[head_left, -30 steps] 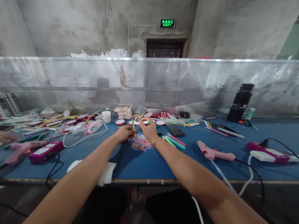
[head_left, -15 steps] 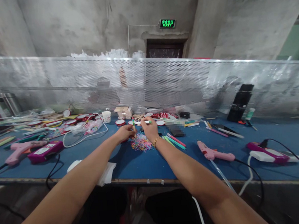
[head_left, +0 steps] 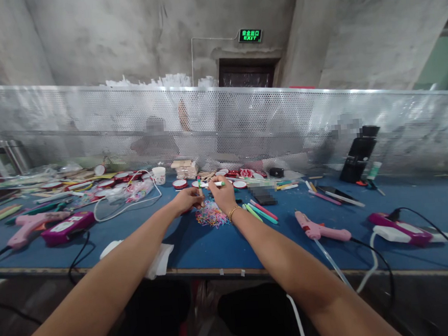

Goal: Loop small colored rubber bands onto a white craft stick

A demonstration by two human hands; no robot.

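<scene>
Left hand (head_left: 188, 198) pinches an upright stick (head_left: 199, 182); right hand (head_left: 223, 194), at its 3 o'clock, pinches a white pen (head_left: 217, 184) (I'd hold both steady).

Sticks (head_left: 199, 183) in fingers (head_left: 195, 198) too small to identify.

Dim, even indoor light, soft shadows, wide-angle bending at the edges, slight overall blur.

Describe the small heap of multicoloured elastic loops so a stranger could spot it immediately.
Find the long blue-topped table before the perforated metal screen. Near its middle the left hand and right hand meet; the heap of loops lies just nearer than them, beside the gold bracelet. It is the only tangled pile; its neighbours are straight coloured sticks.
</scene>
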